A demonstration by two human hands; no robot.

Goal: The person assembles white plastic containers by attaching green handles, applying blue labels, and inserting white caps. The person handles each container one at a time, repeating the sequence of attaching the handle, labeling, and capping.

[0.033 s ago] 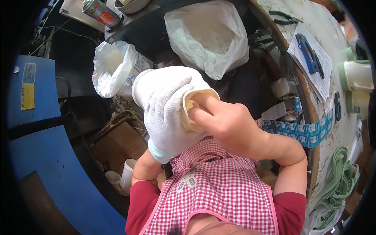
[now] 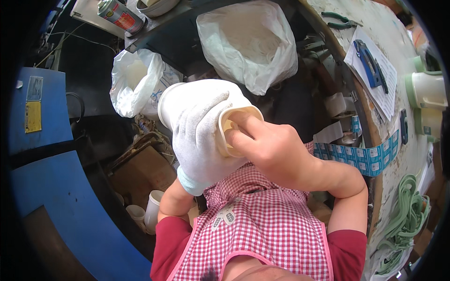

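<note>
A white plastic container (image 2: 185, 92), like a cup or jug body, lies tilted on its side in front of my chest. My left hand (image 2: 197, 136), in a white knit glove with a pale blue cuff, is wrapped round it. Its open mouth faces right. My bare right hand (image 2: 276, 147) reaches into that mouth from the right. Two of its digits are inside the rim, bent and close together; the tips are hidden, so whatever they hold or press cannot be made out. The other fingers are curled.
Ahead stands a large white plastic bag (image 2: 246, 42) with pale rings inside; a smaller bag (image 2: 136, 82) is left of it. The bench (image 2: 323, 11) at right bears pliers (image 2: 341, 21), a blue cutter (image 2: 370, 65), blue label strip (image 2: 365, 159) and green straps (image 2: 403, 215). Blue panels (image 2: 70, 206) stand left.
</note>
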